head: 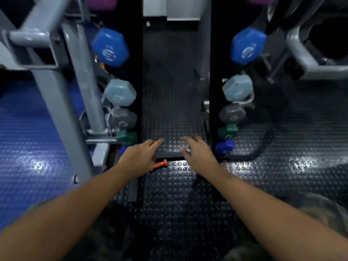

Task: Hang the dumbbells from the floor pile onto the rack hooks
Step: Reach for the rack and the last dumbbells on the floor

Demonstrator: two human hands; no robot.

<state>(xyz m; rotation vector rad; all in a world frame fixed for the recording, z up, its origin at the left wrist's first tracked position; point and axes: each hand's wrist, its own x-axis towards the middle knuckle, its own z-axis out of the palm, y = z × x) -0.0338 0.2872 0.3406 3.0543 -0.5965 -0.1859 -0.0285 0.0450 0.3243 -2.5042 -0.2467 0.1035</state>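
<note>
**Both hands reaching low at the dumbbell rack**

The left hand (140, 157) and right hand (197, 154) are hovering over the studded floor (178, 194), fingers straight and slightly apart, holding nothing. A small orange dumbbell (159, 165) is lying on the floor just beneath the left hand, partly hidden by it. On the rack (81, 76), dumbbells are hanging in two columns: large blue (111, 47), pale blue (120, 92), grey (123, 118) and green (127, 137) on the left, with matching ones on the right.
</note>
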